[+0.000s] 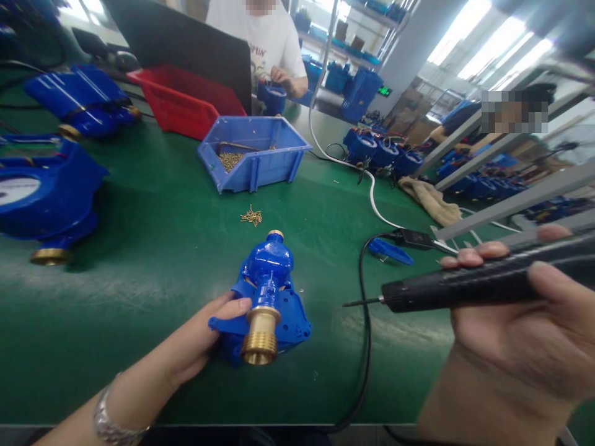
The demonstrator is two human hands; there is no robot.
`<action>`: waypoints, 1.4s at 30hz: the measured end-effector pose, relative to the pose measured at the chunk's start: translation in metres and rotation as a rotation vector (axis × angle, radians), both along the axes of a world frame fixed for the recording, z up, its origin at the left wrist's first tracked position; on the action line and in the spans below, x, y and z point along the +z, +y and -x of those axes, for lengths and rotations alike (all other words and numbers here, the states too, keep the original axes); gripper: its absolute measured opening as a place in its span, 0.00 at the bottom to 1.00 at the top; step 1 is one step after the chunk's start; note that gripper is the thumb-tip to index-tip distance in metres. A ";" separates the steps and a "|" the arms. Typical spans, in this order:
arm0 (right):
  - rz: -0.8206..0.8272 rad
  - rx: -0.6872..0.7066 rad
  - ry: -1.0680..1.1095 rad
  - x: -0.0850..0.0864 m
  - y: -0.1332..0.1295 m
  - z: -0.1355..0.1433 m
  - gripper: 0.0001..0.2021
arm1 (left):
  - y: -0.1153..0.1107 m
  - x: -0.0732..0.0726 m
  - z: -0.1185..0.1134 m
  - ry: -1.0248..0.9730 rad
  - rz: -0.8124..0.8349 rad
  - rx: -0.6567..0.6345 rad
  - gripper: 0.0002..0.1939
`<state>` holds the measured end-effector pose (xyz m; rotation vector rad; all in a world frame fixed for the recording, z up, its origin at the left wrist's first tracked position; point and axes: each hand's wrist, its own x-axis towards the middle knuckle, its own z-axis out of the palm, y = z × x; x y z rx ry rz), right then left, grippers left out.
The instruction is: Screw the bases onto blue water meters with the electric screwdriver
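A blue water meter (269, 266) with threaded brass ends lies upside down on the green table in front of me. My left hand (209, 328) grips its left side, the thumb on the blue housing and the other fingers hidden beneath. Off to the right, my right hand (520, 328) is wrapped round a black electric screwdriver (465, 288). Its thin bit points left towards the meter, apart from it. A small pile of brass screws (251, 216) lies just beyond the meter.
A blue bin (274, 167) holds many screws; a red bin (181, 102) stands behind it. More water meters (41, 192) lie at left. A black cable (363, 347) crosses the table near a blue lid (390, 251). Across the table a person (260, 43) handles another meter.
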<state>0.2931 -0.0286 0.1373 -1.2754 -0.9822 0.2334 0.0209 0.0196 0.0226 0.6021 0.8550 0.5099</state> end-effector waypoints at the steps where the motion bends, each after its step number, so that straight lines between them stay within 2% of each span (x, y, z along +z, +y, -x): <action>1: -0.084 0.035 0.144 0.006 0.004 0.013 0.14 | 0.000 0.000 0.000 -0.009 0.005 -0.010 0.22; 3: -0.163 0.111 0.305 0.011 0.016 0.035 0.12 | -0.001 0.001 -0.001 -0.037 0.008 -0.020 0.19; 7: -0.056 0.248 0.215 0.004 0.042 0.061 0.14 | -0.002 0.004 -0.004 -0.062 0.018 0.014 0.16; 14: -0.042 0.412 0.312 -0.017 0.063 0.075 0.18 | -0.003 0.012 -0.008 -0.050 0.032 0.070 0.18; 19: 0.018 0.461 0.370 -0.036 0.070 0.080 0.13 | -0.006 0.012 -0.012 -0.072 0.012 0.101 0.16; 23: 0.061 0.465 0.398 -0.049 0.073 0.084 0.11 | -0.007 0.009 -0.014 -0.068 0.026 0.099 0.19; 34: 0.051 0.383 0.385 -0.053 0.068 0.085 0.10 | -0.011 -0.001 -0.014 -0.013 0.027 0.119 0.30; 38: 0.052 0.362 0.367 -0.055 0.069 0.086 0.10 | -0.008 0.001 -0.013 -0.005 0.021 0.112 0.29; 42: 0.038 0.330 0.359 -0.058 0.071 0.086 0.12 | -0.004 0.006 -0.013 0.028 -0.026 0.037 0.27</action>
